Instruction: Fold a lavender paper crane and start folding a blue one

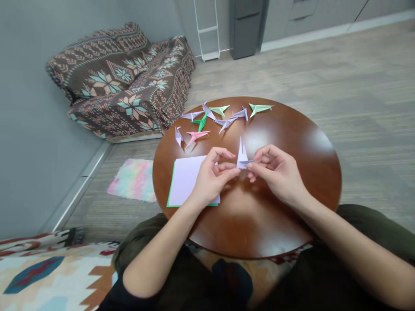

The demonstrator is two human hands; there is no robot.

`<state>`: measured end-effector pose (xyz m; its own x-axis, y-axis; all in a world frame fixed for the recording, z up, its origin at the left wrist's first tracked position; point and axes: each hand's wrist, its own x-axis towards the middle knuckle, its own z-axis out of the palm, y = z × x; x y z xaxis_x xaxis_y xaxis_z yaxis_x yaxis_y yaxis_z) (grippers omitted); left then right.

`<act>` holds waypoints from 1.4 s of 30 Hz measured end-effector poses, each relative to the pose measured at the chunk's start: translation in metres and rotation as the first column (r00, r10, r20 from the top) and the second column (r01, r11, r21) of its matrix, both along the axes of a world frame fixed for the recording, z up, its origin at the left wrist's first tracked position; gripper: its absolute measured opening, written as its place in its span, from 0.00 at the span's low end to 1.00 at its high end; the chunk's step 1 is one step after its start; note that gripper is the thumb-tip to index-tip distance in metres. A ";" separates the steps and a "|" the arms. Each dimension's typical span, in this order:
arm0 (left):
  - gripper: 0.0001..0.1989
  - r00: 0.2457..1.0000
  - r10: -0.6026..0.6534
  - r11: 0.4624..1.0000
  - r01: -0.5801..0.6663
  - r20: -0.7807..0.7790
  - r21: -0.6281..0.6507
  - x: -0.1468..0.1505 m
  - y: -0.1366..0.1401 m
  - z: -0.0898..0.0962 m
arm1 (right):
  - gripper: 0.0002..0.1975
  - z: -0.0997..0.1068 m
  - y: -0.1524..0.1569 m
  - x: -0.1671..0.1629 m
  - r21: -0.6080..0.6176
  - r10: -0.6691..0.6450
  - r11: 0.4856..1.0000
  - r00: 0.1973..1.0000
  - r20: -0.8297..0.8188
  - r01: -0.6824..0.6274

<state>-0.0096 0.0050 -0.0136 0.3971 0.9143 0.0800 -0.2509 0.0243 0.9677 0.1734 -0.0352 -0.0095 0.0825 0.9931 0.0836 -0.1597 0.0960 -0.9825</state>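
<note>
A lilac origami crane (241,159) is held above the middle of the round wooden table, with a narrow point standing upright. My right hand (279,170) pinches its right side between thumb and fingers, where a thin flap sticks out. At its lower left corner, my left hand (215,175) grips the paper with thumb and fingertips, the index finger curved above. Under my left wrist lies a stack of square paper (186,179), lilac on top with green showing at the edges.
Finished-looking folded cranes lie at the table's far left: several lilac ones, a pink crane (197,135), a dark green crane (201,122) and a light green crane (259,109). Beyond the table (292,134) stand a covered sofa (129,82) and a white rack (209,30). A pastel mat (132,179) lies left.
</note>
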 end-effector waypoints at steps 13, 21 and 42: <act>0.08 0.994 -0.110 0.994 0.110 -0.009 0.001 -0.004 0.003 0.001 | 0.13 0.003 0.002 0.009 0.000 0.141 0.990 0.990 0.003 -0.141; 0.13 0.998 -0.059 0.992 0.062 0.031 -0.114 -0.007 0.005 -0.002 | 0.10 0.001 -0.001 0.009 0.073 0.111 0.991 0.992 0.065 -0.115; 0.16 0.983 -0.162 0.980 0.150 -0.084 -0.130 -0.010 0.002 0.004 | 0.09 0.002 -0.003 0.013 0.215 0.075 0.965 0.941 0.330 -0.152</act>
